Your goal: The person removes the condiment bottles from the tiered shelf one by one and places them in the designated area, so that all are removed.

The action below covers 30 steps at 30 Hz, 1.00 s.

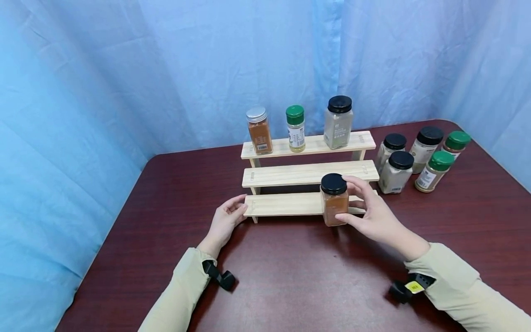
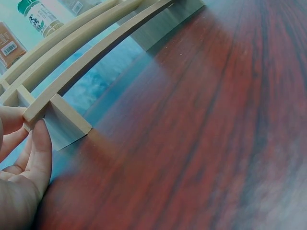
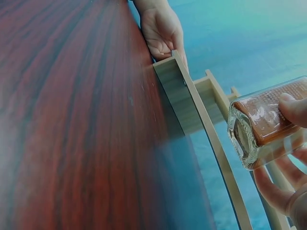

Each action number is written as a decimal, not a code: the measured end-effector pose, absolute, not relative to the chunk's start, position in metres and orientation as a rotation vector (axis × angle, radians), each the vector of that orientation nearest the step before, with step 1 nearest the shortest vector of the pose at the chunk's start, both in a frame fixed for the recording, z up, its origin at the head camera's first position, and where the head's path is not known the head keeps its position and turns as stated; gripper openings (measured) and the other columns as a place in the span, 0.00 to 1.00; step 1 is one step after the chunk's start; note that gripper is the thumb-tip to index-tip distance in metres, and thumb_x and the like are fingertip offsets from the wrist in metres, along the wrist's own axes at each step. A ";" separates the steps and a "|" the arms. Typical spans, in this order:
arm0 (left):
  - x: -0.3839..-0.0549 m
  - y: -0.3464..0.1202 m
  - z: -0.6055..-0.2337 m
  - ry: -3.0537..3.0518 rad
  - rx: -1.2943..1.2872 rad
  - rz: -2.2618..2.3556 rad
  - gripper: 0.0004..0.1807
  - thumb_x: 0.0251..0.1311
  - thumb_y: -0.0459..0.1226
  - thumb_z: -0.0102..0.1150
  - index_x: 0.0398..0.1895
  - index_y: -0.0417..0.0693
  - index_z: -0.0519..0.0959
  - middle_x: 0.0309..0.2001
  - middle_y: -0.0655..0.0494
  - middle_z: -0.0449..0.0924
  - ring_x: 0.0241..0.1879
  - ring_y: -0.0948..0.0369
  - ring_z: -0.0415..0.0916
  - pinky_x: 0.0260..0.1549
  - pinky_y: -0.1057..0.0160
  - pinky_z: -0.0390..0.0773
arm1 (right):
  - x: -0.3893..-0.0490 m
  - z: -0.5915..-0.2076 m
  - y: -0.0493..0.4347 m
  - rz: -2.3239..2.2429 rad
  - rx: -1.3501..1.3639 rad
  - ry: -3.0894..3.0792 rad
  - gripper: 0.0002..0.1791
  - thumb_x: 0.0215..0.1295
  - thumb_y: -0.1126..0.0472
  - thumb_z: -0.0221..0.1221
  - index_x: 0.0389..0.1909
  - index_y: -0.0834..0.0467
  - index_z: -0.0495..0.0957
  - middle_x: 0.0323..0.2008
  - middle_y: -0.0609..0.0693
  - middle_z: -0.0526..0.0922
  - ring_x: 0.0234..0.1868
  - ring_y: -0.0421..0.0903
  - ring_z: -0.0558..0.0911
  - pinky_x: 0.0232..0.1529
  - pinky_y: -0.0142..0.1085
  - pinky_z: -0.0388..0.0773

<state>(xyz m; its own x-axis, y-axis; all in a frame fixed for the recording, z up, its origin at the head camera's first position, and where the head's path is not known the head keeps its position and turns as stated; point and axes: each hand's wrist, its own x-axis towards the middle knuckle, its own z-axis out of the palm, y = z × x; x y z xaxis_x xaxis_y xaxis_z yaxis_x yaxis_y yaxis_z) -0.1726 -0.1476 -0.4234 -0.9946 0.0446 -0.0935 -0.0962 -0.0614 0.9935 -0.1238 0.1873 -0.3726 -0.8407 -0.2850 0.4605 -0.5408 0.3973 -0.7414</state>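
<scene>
Jar (image 1: 334, 205) (black-lidded) in right hand (image 1: 376, 216)

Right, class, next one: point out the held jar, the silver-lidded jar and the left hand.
Held jar (image 1: 334, 203): head view, on the middle of its front.
Silver-lidded jar (image 1: 260, 133): head view, on its front, midway up.
Left hand (image 1: 223, 223): head view, on the back of it.

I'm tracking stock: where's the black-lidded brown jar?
In the head view, the jar is in the right hand, near the right half of the bottom shelf.
</scene>
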 end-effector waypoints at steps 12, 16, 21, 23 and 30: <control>-0.173 -0.148 -0.423 2.103 -0.044 2.199 0.22 0.65 0.25 0.49 0.62 0.31 0.67 0.32 0.61 0.74 0.30 0.71 0.75 0.31 0.74 0.76 | -0.120 -0.374 0.208 1.397 0.729 -2.374 0.49 0.43 0.83 0.65 0.66 0.62 0.52 0.48 0.25 0.68 0.49 0.22 0.72 0.47 0.16 0.70; -0.173 -0.148 -0.424 2.098 -0.056 2.209 0.22 0.65 0.25 0.49 0.62 0.31 0.67 0.31 0.61 0.74 0.30 0.71 0.74 0.31 0.74 0.76 | -0.120 -0.373 0.219 1.358 0.772 -2.355 0.50 0.41 0.86 0.64 0.66 0.64 0.50 0.49 0.26 0.68 0.48 0.22 0.73 0.47 0.15 0.70; -0.174 -0.148 -0.424 2.087 -0.068 2.223 0.22 0.64 0.25 0.50 0.62 0.30 0.67 0.30 0.62 0.73 0.29 0.71 0.74 0.30 0.74 0.76 | -0.119 -0.372 0.241 1.270 0.787 -2.327 0.53 0.34 0.90 0.63 0.64 0.68 0.50 0.52 0.26 0.67 0.51 0.22 0.71 0.49 0.14 0.68; -0.174 -0.147 -0.424 2.081 -0.073 2.224 0.22 0.64 0.25 0.50 0.62 0.30 0.67 0.30 0.62 0.73 0.29 0.71 0.74 0.31 0.74 0.77 | -0.117 -0.371 0.253 1.218 0.760 -2.330 0.52 0.34 0.89 0.64 0.64 0.68 0.50 0.52 0.25 0.67 0.51 0.21 0.70 0.49 0.13 0.67; -0.175 -0.148 -0.424 2.080 -0.083 2.221 0.22 0.64 0.25 0.50 0.62 0.30 0.67 0.30 0.62 0.73 0.29 0.71 0.74 0.31 0.74 0.77 | -0.113 -0.358 0.302 1.228 0.660 -2.259 0.44 0.55 0.62 0.63 0.64 0.70 0.45 0.51 0.29 0.71 0.47 0.22 0.74 0.45 0.14 0.70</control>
<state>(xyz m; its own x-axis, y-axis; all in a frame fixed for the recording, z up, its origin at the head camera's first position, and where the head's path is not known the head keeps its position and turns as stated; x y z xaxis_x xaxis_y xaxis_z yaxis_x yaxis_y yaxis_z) -0.1746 -0.1477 -0.4243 -0.9938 0.0339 -0.1058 -0.1077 -0.0637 0.9921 -0.1134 0.3020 -0.3584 -0.7671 -0.1817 0.6152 -0.6152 0.4804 -0.6251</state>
